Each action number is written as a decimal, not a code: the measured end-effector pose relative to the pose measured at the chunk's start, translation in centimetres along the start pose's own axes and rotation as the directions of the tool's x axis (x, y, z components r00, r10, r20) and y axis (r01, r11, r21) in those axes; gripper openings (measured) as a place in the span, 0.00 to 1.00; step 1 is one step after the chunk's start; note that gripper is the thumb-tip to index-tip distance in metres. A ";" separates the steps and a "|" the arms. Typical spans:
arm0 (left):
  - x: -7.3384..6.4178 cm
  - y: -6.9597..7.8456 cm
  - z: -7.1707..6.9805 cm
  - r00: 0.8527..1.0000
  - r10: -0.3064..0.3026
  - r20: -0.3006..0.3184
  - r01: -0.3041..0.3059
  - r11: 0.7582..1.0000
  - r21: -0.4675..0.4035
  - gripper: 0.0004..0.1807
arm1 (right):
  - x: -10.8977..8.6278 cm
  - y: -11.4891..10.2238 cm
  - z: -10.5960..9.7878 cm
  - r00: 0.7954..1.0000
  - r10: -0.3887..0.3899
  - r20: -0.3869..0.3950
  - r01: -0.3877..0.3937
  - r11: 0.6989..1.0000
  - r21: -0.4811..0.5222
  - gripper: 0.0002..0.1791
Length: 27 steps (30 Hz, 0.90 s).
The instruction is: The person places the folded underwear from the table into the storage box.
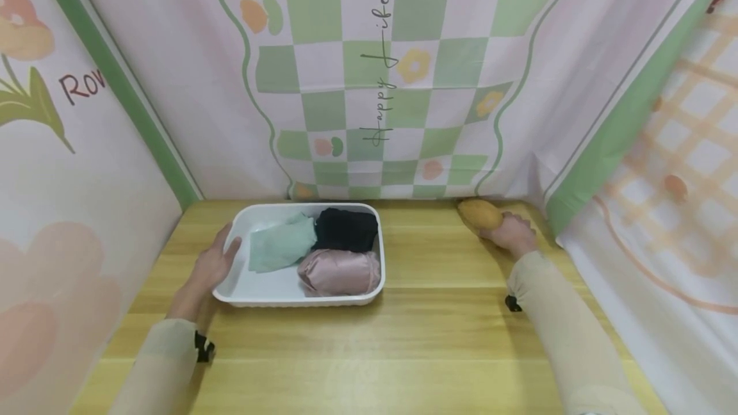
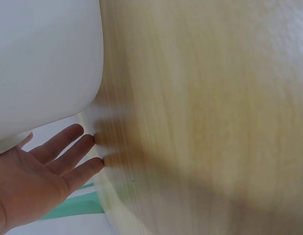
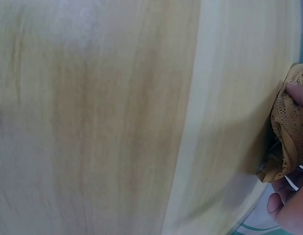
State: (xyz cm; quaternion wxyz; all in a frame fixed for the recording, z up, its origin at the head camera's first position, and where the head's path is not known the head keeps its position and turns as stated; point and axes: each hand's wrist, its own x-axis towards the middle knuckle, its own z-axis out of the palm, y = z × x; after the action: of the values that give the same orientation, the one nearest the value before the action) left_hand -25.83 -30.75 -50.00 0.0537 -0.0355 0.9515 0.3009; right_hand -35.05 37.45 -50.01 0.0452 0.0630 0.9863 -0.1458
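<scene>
A white plastic tray (image 1: 296,301) stands on the left half of the wooden table. In it lie a mint-green folded cloth (image 1: 279,245), a black folded cloth (image 1: 346,230) and a shiny pink folded garment (image 1: 340,273). My left hand (image 1: 210,266) holds the tray's left rim, thumb over the edge; in the left wrist view several fingers (image 2: 73,154) stretch out below the wall. Near the table's back right, my right hand (image 1: 510,234) grips a bundled mustard-brown lace garment (image 1: 480,213). Its lace edging shows in the right wrist view, where the hand is partly cut off.
The wooden table (image 1: 438,332) runs back to a printed curtain (image 1: 392,69) with green and white checks. More curtain panels hang along the left and right sides. Dark straps (image 1: 204,348) sit at both wrists.
</scene>
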 end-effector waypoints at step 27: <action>-0.1 0.1 0.0 1.000 0.020 -0.016 -0.020 1.000 0.000 0.42 | -0.9 -0.2 1.3 0.968 -0.169 -0.186 0.180 0.983 0.045 0.29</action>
State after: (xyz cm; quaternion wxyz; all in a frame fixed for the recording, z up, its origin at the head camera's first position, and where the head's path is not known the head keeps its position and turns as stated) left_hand -25.70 -30.68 -49.92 0.0428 -0.0282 0.9522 0.3010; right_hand -34.07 36.72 -51.10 -0.0600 -0.0096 0.9830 -0.1732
